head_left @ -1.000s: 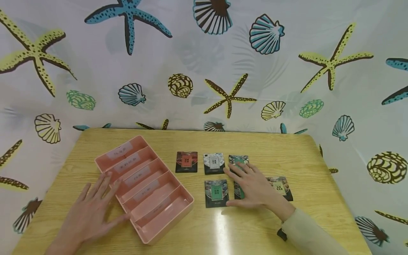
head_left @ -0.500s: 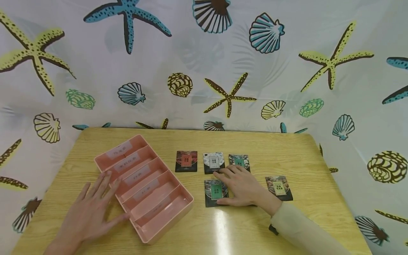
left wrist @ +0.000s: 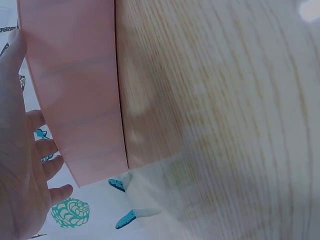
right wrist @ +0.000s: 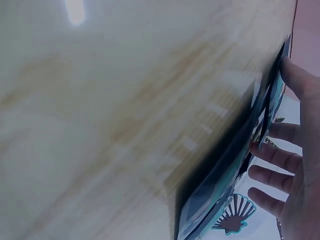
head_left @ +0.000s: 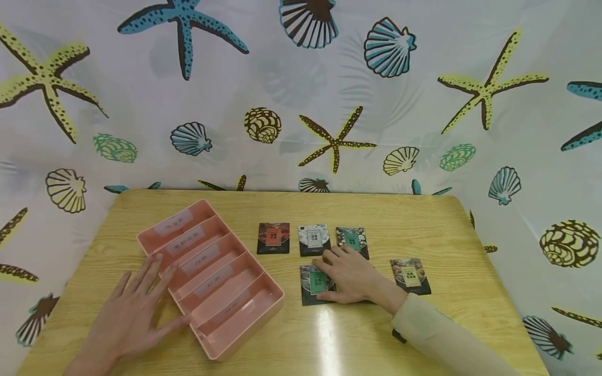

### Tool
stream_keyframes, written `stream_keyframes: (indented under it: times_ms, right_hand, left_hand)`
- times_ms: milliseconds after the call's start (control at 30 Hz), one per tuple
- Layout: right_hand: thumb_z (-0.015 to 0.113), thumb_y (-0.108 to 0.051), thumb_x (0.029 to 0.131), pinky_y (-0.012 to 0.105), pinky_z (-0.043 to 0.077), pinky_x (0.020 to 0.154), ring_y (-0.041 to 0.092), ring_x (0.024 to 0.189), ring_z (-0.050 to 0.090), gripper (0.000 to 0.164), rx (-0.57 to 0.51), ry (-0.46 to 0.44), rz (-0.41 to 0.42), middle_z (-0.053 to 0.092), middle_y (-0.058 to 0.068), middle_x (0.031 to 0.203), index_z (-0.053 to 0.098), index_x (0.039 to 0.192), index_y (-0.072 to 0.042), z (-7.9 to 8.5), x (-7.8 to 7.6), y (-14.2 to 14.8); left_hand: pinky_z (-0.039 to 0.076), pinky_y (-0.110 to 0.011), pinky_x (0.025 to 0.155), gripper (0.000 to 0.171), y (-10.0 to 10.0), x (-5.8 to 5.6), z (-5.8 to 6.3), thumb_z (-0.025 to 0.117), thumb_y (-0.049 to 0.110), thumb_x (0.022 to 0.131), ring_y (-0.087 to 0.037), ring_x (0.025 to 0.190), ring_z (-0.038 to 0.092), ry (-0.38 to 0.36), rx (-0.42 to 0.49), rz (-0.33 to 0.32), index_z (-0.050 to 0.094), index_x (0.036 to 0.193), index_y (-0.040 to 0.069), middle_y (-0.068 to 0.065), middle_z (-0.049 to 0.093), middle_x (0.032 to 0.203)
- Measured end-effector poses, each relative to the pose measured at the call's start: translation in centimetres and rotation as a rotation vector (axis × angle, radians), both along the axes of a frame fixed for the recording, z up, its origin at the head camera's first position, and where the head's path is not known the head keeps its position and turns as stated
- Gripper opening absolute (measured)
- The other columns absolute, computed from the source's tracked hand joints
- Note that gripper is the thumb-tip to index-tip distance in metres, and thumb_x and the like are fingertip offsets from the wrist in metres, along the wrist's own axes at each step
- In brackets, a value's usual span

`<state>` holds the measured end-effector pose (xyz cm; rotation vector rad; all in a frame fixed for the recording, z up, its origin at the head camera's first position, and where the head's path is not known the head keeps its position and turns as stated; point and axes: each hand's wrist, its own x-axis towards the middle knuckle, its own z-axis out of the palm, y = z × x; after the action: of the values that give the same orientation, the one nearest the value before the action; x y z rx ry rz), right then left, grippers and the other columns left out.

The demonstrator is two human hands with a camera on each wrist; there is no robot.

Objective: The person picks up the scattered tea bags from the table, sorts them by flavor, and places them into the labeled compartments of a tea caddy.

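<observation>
A pale yellow wood-grain worktop (head_left: 432, 230) with rounded far corners carries a pink rectangular compartmented box (head_left: 251, 329) lying aslant on the left. Right of it, flat dark sachets form a far row: red-labelled packet (head_left: 273, 238), white-labelled packet (head_left: 314, 239), white-and-green floral packet (head_left: 352, 240). Nearer lies a green-labelled packet (head_left: 317, 283); farther right, a yellow-labelled packet (head_left: 411, 277).

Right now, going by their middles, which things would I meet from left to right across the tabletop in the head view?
Left hand → pink divided box → red packet → white packet → right hand → yellow-labelled packet.
</observation>
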<state>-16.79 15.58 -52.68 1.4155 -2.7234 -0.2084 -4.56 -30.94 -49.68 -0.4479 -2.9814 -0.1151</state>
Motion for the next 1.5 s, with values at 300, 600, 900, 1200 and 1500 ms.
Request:
stream_keyframes:
  times_ms: [300,600,900,1200,1500]
  right_hand:
    - [0.055,-0.080,0.093,0.041,0.058,0.094,0.020,0.105,0.064,0.080,0.011,0.022,0.001,0.066,0.001,0.116,0.061,0.146,-0.020,0.3,-0.4,-0.4]
    - [0.060,-0.075,0.094,0.038,0.057,0.086,0.019,0.099,0.063,0.070,-0.032,0.061,0.026,0.066,0.000,0.110,0.068,0.137,-0.021,0.8,-0.6,-0.2]
    - [0.064,-0.066,0.097,0.033,0.057,0.080,0.015,0.090,0.061,0.050,-0.145,0.146,0.077,0.067,-0.004,0.102,0.073,0.122,-0.025,0.9,-0.4,0.0]
    - [0.071,-0.056,0.097,0.028,0.053,0.072,0.012,0.082,0.059,0.032,-0.255,0.232,0.150,0.067,-0.007,0.093,0.077,0.108,-0.027,1.1,-0.1,-0.2]
    - [0.079,-0.047,0.094,0.023,0.050,0.067,0.009,0.077,0.058,0.021,-0.380,0.213,0.173,0.067,-0.009,0.089,0.076,0.099,-0.027,1.5,0.1,-0.5]
  left_hand:
    - [0.028,-0.071,0.126,0.107,0.1,-0.2,0.1,0.065,0.076,0.087,-0.044,0.163,0.024,-0.011,-0.007,0.002,0.041,0.161,0.002,-0.024,0.024,0.175]
    - [0.003,-0.061,0.137,0.108,0.1,-0.2,-0.1,0.065,0.076,0.087,-0.042,0.164,0.022,-0.001,-0.009,-0.002,0.039,0.162,0.003,-0.023,0.021,0.176]
    - [-0.029,-0.026,0.127,0.107,0.1,-0.1,-0.3,0.063,0.077,0.087,-0.041,0.165,0.019,0.016,-0.023,-0.011,0.042,0.160,0.001,-0.023,0.022,0.176]
    - [-0.030,-0.022,0.124,0.107,0.0,-0.1,-0.3,0.063,0.078,0.087,-0.040,0.165,0.019,0.011,-0.021,-0.003,0.043,0.159,0.001,-0.023,0.024,0.175]
    - [0.008,-0.066,0.135,0.107,0.0,0.0,-0.1,0.064,0.077,0.087,-0.043,0.162,0.024,-0.010,-0.004,0.012,0.044,0.159,0.001,-0.024,0.026,0.174]
